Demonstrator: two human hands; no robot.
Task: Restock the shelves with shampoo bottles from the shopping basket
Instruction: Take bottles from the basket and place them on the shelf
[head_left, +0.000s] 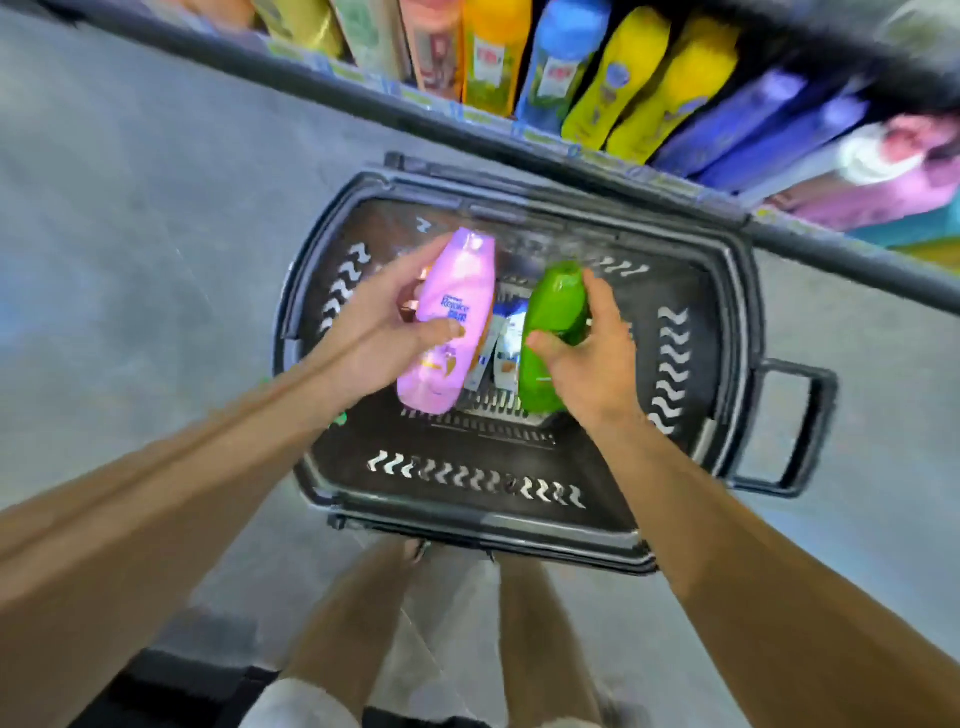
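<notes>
A black shopping basket (737, 322) sits on the grey floor below me. Over its middle, my left hand (379, 332) grips a pink shampoo bottle (454, 317) from the left side, cap pointing away from me. My right hand (587, 358) grips a green shampoo bottle (553, 338) from the right, also cap away. Both bottles are lifted above the basket floor, side by side and apart. Between and under them lie a few white and blue packages (506, 345) in the basket, partly hidden. An orange-brown item peeks out behind the pink bottle.
The shelf edge (467, 122) runs diagonally across the top, stocked with upright bottles: orange (496, 52), blue (558, 62), yellow (649, 83), purple (753, 124). The basket's pull handle (800, 426) sticks out to the right. My legs stand at the basket's near edge.
</notes>
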